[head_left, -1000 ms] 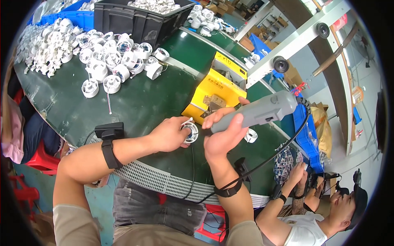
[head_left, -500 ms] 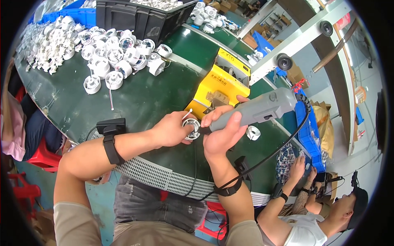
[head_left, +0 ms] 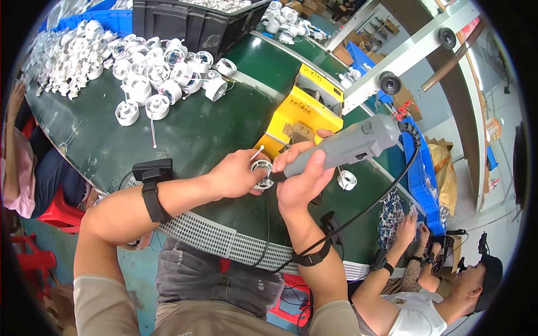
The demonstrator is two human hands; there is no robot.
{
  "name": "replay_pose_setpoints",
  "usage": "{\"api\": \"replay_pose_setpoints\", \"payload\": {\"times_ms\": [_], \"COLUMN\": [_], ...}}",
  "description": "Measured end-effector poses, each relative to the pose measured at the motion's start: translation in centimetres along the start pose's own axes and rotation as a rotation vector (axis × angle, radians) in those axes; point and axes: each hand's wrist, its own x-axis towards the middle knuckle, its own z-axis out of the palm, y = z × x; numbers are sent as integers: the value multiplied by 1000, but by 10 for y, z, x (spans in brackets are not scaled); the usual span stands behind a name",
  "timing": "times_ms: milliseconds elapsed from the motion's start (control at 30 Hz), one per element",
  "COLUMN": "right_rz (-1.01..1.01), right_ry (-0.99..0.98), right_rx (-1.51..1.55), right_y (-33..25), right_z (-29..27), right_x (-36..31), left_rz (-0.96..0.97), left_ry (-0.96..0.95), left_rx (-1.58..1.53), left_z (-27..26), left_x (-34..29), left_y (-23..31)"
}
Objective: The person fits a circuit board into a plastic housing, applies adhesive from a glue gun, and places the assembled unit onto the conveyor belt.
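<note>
My left hand (head_left: 238,175) is closed round a small white round housing (head_left: 261,172), with a short white wire end (head_left: 256,152) sticking up beside the fingers. In my right hand (head_left: 302,182) is a grey electric screwdriver (head_left: 347,147), held tilted with its black nose at the housing. Its tip and the spot it meets are hidden by my fingers. A black cable runs from the screwdriver's back end down past my right forearm. Just beyond both hands stands a yellow screw feeder (head_left: 300,115). Another white round housing (head_left: 347,180) lies on the green table to the right of my right hand.
White housings (head_left: 157,75) and small white parts (head_left: 73,59) are heaped at the far left, before a black crate (head_left: 196,28). Blue trays (head_left: 420,173) and wired parts (head_left: 390,221) lie at right, near a co-worker's hands (head_left: 412,229). A white frame post (head_left: 403,61) rises behind the feeder.
The screwdriver's back end has dipped slightly and shifted a little left. Both hands keep their hold at nearly the same place.
</note>
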Motion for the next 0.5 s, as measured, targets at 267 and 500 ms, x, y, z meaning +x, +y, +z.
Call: {"api": "replay_pose_setpoints", "payload": {"times_ms": [267,500], "right_rz": [-64,48], "right_ry": [-95,-183], "right_rx": [25,81], "right_y": [9,6], "right_z": [-6,-16], "right_x": [0,-5], "left_rz": [-21,70], "left_ry": [9,13], "left_rx": [11,176], "left_z": [2,-5], "left_x": [-1,-1], "left_y": [5,2]}}
